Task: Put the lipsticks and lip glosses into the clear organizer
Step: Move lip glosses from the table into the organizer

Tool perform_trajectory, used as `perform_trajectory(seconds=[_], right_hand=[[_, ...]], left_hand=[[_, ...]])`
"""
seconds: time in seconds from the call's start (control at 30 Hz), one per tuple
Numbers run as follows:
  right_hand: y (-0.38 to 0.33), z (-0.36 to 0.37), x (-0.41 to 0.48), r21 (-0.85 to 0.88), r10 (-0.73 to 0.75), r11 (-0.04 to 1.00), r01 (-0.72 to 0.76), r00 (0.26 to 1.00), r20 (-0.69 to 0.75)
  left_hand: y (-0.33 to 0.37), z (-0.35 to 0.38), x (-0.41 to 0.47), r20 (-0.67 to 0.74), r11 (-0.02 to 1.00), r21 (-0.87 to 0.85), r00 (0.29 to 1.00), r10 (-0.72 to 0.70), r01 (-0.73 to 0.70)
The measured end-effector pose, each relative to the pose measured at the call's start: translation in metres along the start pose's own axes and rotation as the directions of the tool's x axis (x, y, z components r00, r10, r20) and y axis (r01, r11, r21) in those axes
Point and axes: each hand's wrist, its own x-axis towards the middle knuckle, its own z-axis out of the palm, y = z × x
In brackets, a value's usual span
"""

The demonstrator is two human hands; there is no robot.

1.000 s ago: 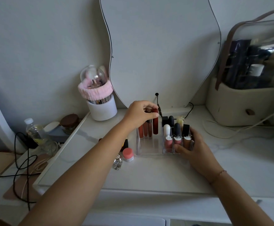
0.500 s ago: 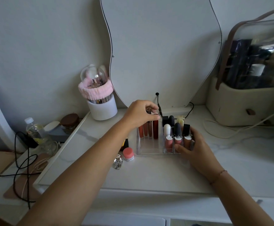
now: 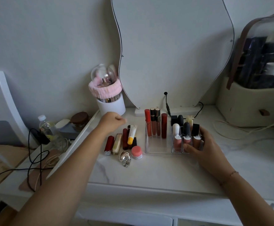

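Marble top [image 3: 165,170]: lipsticks [image 3: 125,141] just beside left hand [image 3: 111,120]; right hand [image 3: 204,147] grips organizer [image 3: 157,148].

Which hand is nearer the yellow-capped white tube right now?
Left. The left hand is just behind and left of the yellow-capped tube; the right hand holds the clear organizer, farther right.

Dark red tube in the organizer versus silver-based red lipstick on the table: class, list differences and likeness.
The dark red tube stands upright in the organizer; the silver-based lipstick lies on the table. The tube is red throughout; the lipstick has a silver end. Both are red.
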Motion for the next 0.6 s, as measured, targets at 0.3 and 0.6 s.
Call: perform_trajectory(seconds=[0.3,0.6], right_hand=[[-0.001,-0.001,0.000,0.002,0.017,1.000,-0.017,1.000,0.011],[-0.002,-0.001,0.000,-0.009,0.015,1.000,-0.015,1.000,0.009]], left_hand=[[-0.012,0.023,0.005,0.127,0.986,0.128,0.984,-0.121,0.105],[-0.003,0.017,0.002,0.072,0.980,-0.113,0.985,-0.157,0.164]])
